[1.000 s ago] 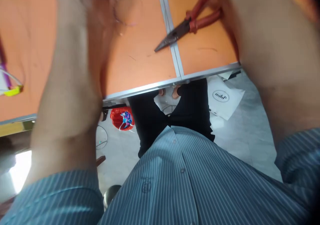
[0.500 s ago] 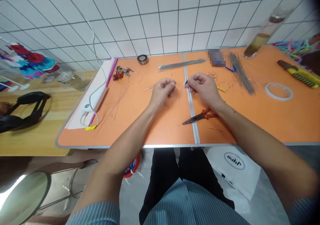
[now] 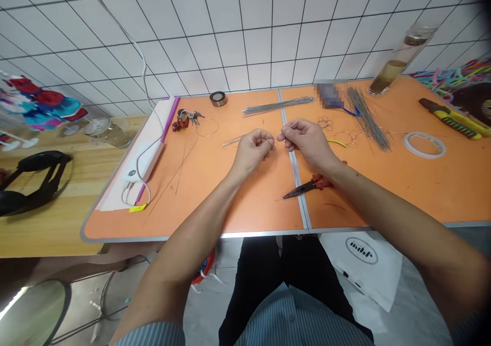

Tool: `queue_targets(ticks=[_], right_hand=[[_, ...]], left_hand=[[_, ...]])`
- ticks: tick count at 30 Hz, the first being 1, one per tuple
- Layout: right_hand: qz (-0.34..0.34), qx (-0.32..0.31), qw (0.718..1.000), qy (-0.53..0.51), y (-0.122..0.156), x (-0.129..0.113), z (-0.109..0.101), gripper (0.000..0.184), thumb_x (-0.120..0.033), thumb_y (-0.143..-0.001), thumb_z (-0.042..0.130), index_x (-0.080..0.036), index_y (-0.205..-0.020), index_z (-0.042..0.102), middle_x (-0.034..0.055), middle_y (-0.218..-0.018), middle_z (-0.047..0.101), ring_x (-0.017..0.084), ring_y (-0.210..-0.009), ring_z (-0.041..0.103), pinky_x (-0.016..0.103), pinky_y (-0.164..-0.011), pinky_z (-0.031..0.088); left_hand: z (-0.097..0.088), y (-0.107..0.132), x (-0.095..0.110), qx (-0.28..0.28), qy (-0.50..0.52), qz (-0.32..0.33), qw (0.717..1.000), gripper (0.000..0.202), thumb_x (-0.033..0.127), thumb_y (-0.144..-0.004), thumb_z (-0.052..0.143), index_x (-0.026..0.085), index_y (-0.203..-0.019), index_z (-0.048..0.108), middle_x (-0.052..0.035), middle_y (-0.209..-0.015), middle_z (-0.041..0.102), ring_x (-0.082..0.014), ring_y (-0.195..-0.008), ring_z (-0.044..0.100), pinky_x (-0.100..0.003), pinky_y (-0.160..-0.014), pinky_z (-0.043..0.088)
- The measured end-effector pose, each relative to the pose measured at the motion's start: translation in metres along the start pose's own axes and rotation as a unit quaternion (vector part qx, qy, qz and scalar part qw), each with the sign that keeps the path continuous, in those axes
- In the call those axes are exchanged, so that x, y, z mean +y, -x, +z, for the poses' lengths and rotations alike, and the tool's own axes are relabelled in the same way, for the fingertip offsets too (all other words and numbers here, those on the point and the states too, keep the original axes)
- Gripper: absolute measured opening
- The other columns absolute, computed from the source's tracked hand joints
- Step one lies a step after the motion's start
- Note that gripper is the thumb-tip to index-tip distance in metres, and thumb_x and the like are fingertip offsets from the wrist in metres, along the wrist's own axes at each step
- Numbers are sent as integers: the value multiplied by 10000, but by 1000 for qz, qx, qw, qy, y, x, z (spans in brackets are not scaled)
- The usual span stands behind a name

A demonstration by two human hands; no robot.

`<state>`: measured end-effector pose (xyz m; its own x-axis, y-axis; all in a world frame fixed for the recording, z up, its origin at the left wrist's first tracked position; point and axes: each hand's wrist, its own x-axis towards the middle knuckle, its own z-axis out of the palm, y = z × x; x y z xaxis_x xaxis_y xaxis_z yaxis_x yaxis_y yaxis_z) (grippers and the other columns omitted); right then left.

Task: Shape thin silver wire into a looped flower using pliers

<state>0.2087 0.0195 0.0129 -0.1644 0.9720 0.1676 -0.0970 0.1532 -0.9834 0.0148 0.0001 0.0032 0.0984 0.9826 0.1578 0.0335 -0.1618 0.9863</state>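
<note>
Over the middle of the orange table (image 3: 230,202) my left hand (image 3: 253,149) and my right hand (image 3: 305,138) are held close together, both pinched shut on a thin metal wire (image 3: 293,125) that runs between them. One wire end sticks up past my right fingers. Red-handled long-nose pliers (image 3: 309,186) lie on the table just under my right wrist. A small bundle of straight wires (image 3: 231,141) lies left of my left hand.
A long wire bundle (image 3: 278,105), a darker wire bundle (image 3: 368,113), a tape roll (image 3: 218,98), keys (image 3: 184,118), a clear tape ring (image 3: 424,144), a yellow utility knife (image 3: 448,118) and a glass tube (image 3: 397,62) lie on the table. A white device with cable (image 3: 143,159) is at left.
The view swung up from my lap and the table edge to the whole tabletop. Since half a second ago my hands have drawn slightly closer together on the wire.
</note>
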Motion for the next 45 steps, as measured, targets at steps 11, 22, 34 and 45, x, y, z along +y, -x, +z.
queue_targets(ticks=[11, 22, 34, 45], right_hand=[[16, 54, 997, 58, -3, 8, -32, 332, -444, -887, 940, -202, -855, 715, 69, -846, 822, 115, -612, 634, 237, -556, 539], [57, -8, 993, 101, 8, 11, -23, 290, -419, -934, 902, -207, -861, 717, 79, -856, 823, 120, -600, 619, 268, -580, 539], [111, -112, 983, 98, 20, 10, -17, 226, -420, -931, 871, -211, -916, 785, 23, -792, 701, 133, -651, 599, 283, -613, 525], [201, -213, 956, -31, 30, 5, -3, 375, -561, -871, 914, -220, -896, 760, 11, -761, 674, 130, -660, 577, 273, -605, 482]], left_hand=[[-35, -8, -12, 38, -441, -9, 897, 48, 235, -897, 717, 242, -897, 670, -81, -1061, 748, -277, -990, 670, -390, -760, 435], [-27, -12, -39, 28, -437, 10, 899, 103, 171, -894, 734, 245, -825, 714, -126, -1023, 661, -355, -1121, 615, -464, -888, 503], [-18, -11, -21, 53, -271, 3, 961, 171, 157, -857, 686, 221, -707, 638, -59, -927, 727, -232, -938, 660, -357, -858, 511], [0, 0, -2, 74, -254, 19, 964, 173, 114, -859, 663, 218, -724, 629, -30, -855, 715, -194, -815, 648, -330, -765, 470]])
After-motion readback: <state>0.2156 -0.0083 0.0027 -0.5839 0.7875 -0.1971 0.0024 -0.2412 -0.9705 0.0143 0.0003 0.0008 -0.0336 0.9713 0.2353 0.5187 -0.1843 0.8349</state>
